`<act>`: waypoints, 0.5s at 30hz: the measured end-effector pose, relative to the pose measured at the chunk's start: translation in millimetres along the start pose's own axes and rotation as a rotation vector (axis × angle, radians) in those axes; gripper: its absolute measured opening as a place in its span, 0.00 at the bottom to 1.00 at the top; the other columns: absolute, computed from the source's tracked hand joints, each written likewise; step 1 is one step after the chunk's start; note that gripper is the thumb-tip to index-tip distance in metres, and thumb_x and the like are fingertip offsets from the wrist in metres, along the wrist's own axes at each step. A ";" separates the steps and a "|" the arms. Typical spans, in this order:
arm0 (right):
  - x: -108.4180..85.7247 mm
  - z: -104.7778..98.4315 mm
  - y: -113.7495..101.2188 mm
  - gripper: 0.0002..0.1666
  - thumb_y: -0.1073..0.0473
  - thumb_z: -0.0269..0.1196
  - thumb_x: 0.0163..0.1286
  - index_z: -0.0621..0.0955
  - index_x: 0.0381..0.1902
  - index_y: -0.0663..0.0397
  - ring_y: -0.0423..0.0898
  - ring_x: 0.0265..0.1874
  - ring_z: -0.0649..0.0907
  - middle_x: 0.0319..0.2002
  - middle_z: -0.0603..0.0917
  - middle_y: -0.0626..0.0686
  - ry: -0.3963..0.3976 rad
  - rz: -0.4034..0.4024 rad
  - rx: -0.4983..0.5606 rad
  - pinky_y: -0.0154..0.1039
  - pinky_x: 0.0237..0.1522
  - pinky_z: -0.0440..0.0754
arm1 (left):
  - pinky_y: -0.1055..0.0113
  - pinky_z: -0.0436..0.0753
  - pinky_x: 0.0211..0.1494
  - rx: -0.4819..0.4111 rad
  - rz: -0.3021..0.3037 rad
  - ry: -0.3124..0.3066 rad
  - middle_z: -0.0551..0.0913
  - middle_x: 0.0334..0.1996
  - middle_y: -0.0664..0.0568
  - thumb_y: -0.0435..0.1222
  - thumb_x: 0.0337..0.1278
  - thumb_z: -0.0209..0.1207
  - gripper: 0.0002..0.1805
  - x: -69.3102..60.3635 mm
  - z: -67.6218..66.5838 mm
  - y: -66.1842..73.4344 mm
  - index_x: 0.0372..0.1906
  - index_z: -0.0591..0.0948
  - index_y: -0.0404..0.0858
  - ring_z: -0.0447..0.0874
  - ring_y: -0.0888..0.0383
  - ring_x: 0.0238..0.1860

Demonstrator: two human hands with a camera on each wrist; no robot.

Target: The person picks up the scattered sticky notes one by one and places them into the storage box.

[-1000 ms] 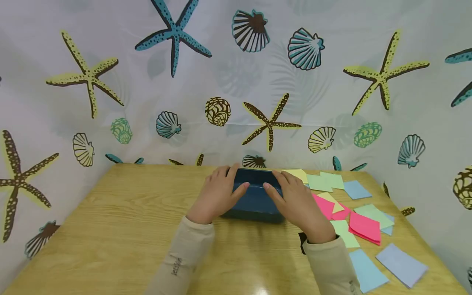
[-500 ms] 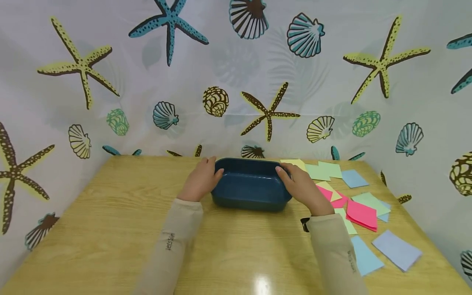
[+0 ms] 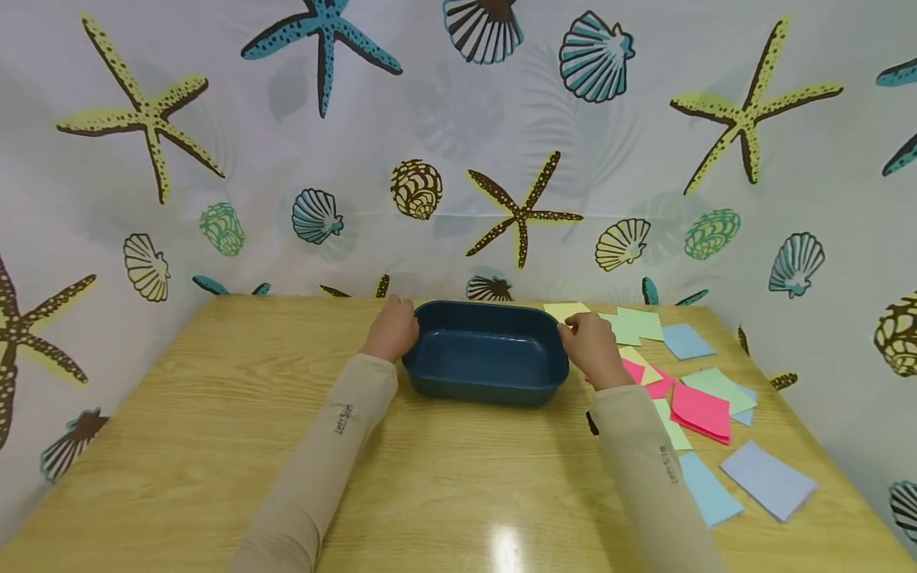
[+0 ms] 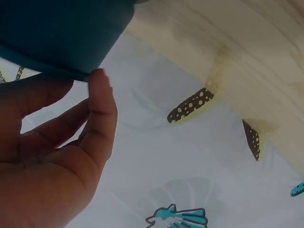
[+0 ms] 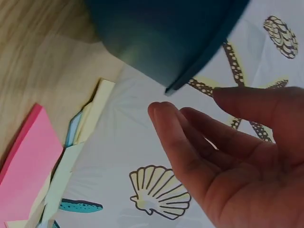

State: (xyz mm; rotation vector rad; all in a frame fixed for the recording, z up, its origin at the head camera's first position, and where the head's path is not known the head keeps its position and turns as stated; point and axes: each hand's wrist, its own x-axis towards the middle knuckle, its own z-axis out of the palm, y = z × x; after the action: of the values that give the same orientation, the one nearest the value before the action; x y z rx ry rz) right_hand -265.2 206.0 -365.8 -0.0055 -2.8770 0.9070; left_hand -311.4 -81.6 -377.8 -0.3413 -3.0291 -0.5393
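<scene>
A dark blue rectangular plastic tub [image 3: 483, 357] with rounded corners sits on the wooden table in the head view, its inside bare. At its left end, my left hand [image 3: 392, 328] pinches the rim. The left wrist view shows the thumb and fingertips [image 4: 99, 88] meeting the edge of the tub [image 4: 61, 33]. My right hand [image 3: 593, 350] is beside the right end. In the right wrist view its loosely bent fingers [image 5: 171, 137] lie just off the rim of the tub [image 5: 166, 42], with a small gap and the thumb apart.
Several pink sticky notes [image 3: 700, 411] and green sticky notes [image 3: 640, 324] lie scattered on the right of the table [image 3: 286, 430], among blue and lilac ones. A white cloth [image 3: 458, 119] printed with starfish and shells hangs behind and at the sides.
My hands have moved apart from above the tub to its two ends. The right fingers have come off the rim. The head view has tilted slightly downward.
</scene>
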 end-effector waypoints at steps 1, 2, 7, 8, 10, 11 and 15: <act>1.7 1.4 1.5 0.23 0.60 0.53 0.73 0.76 0.54 0.79 0.62 0.42 0.83 0.49 0.80 0.72 0.002 0.015 -0.003 0.52 0.43 0.80 | 0.54 0.79 0.47 -0.005 -0.006 0.004 0.74 0.45 0.32 0.30 0.67 0.51 0.13 1.7 0.5 -0.2 0.47 0.77 0.22 0.78 0.42 0.43; 3.0 2.8 2.6 0.23 0.61 0.54 0.73 0.77 0.53 0.79 0.62 0.43 0.83 0.49 0.80 0.72 -0.001 0.026 -0.005 0.53 0.43 0.80 | 0.53 0.80 0.46 -0.009 -0.010 0.005 0.75 0.44 0.32 0.30 0.66 0.52 0.13 3.3 1.1 -0.6 0.46 0.77 0.22 0.78 0.42 0.43; 4.8 9.7 7.2 0.21 0.62 0.57 0.70 0.79 0.50 0.78 0.63 0.42 0.83 0.46 0.81 0.71 -0.004 0.057 -0.019 0.52 0.41 0.81 | 0.52 0.78 0.49 -0.016 0.010 0.004 0.79 0.43 0.33 0.29 0.65 0.52 0.12 8.4 5.1 -2.5 0.43 0.79 0.22 0.78 0.41 0.46; 4.8 11.0 7.6 0.20 0.62 0.58 0.70 0.79 0.49 0.78 0.62 0.40 0.83 0.45 0.82 0.71 0.001 0.056 -0.022 0.51 0.40 0.81 | 0.52 0.78 0.50 -0.021 0.012 0.001 0.79 0.43 0.33 0.29 0.65 0.52 0.12 8.8 5.9 -3.1 0.43 0.79 0.22 0.78 0.41 0.47; 5.0 13.2 8.6 0.20 0.63 0.58 0.69 0.79 0.49 0.78 0.60 0.36 0.84 0.41 0.83 0.71 0.010 0.055 -0.026 0.50 0.36 0.81 | 0.52 0.77 0.52 -0.029 0.014 -0.007 0.79 0.44 0.32 0.29 0.65 0.52 0.12 9.7 7.4 -3.8 0.44 0.79 0.21 0.77 0.41 0.48; 5.3 14.1 9.4 0.19 0.64 0.58 0.68 0.79 0.49 0.78 0.59 0.34 0.84 0.40 0.83 0.70 0.015 0.050 -0.029 0.49 0.35 0.81 | 0.52 0.77 0.52 -0.033 0.010 -0.007 0.79 0.44 0.32 0.28 0.65 0.52 0.12 10.1 8.3 -4.4 0.44 0.79 0.21 0.76 0.41 0.49; 6.8 16.1 11.1 0.19 0.65 0.58 0.67 0.79 0.49 0.79 0.55 0.27 0.83 0.35 0.84 0.69 0.029 0.032 -0.042 0.46 0.30 0.80 | 0.53 0.77 0.52 -0.033 -0.006 -0.009 0.78 0.45 0.33 0.28 0.65 0.52 0.12 13.1 11.5 -6.4 0.45 0.79 0.22 0.76 0.41 0.49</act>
State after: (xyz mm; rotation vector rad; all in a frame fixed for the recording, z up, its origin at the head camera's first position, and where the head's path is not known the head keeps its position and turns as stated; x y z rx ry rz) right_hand -274.3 206.2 -384.3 -0.0678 -2.8762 0.8450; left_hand -325.6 -80.8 -389.7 -0.3374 -3.0339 -0.5910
